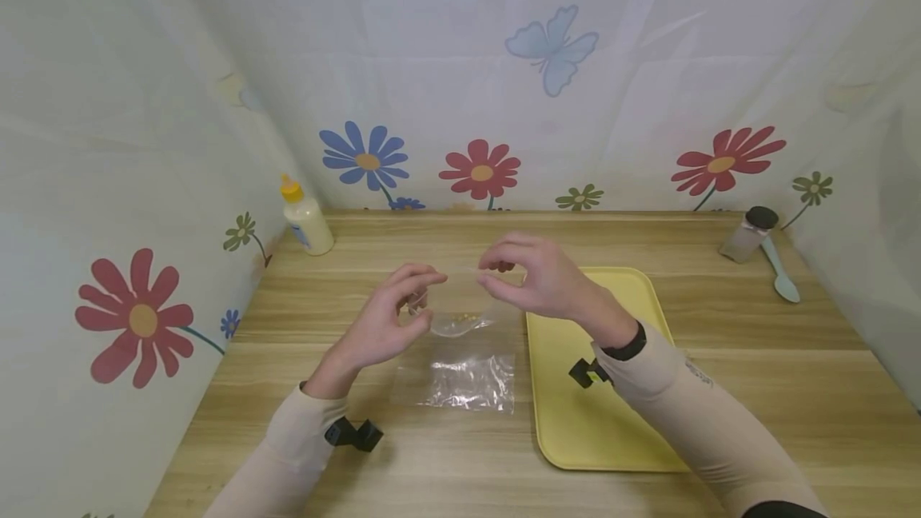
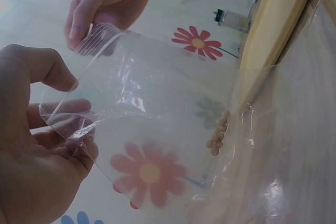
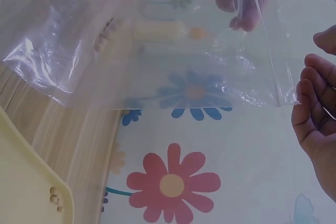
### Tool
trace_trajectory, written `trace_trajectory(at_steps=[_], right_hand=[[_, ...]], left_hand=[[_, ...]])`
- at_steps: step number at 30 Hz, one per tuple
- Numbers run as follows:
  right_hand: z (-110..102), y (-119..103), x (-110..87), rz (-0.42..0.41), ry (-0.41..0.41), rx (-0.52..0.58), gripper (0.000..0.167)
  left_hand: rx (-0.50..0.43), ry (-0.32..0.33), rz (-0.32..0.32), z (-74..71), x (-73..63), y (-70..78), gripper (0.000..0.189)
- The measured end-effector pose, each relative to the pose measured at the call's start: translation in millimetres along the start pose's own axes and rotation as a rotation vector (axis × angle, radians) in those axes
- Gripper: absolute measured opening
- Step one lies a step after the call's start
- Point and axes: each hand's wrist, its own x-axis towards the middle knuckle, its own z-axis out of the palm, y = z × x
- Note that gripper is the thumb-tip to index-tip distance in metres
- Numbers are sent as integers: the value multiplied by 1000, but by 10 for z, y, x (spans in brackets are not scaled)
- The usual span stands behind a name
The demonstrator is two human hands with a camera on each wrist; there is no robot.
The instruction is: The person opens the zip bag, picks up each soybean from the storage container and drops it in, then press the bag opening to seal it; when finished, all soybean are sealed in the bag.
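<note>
A clear zip bag [image 2: 152, 103] is held up between both hands, its zip strip toward the fingers. Several small beige balls [image 2: 218, 134] lie in its lower part. My left hand [image 1: 392, 314] grips one top corner of the bag, with some fingers showing through the plastic. At the opposite top corner, my right hand [image 1: 536, 278] pinches the edge with thumb and fingertips. Below the hands, another sheet of clear plastic [image 1: 471, 380], apparently a second bag, lies flat on the wooden table [image 1: 446, 454].
A yellow tray [image 1: 590, 430] lies under the right forearm, with a few beige balls [image 3: 55, 199] in its corner. A squeeze bottle with a yellow cap [image 1: 308, 222] stands back left. Back right are a black-lidded jar [image 1: 750, 234] and a pale blue spoon [image 1: 784, 282]. Flowered sheeting [image 1: 432, 62] surrounds the table.
</note>
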Motion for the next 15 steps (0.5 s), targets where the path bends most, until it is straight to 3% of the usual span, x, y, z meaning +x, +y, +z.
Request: trace_trajectory(at_steps=[15], right_hand=[[-119, 187, -103, 53, 25, -34, 11]], left_hand=[[-6, 11, 18, 0, -8, -29, 50]])
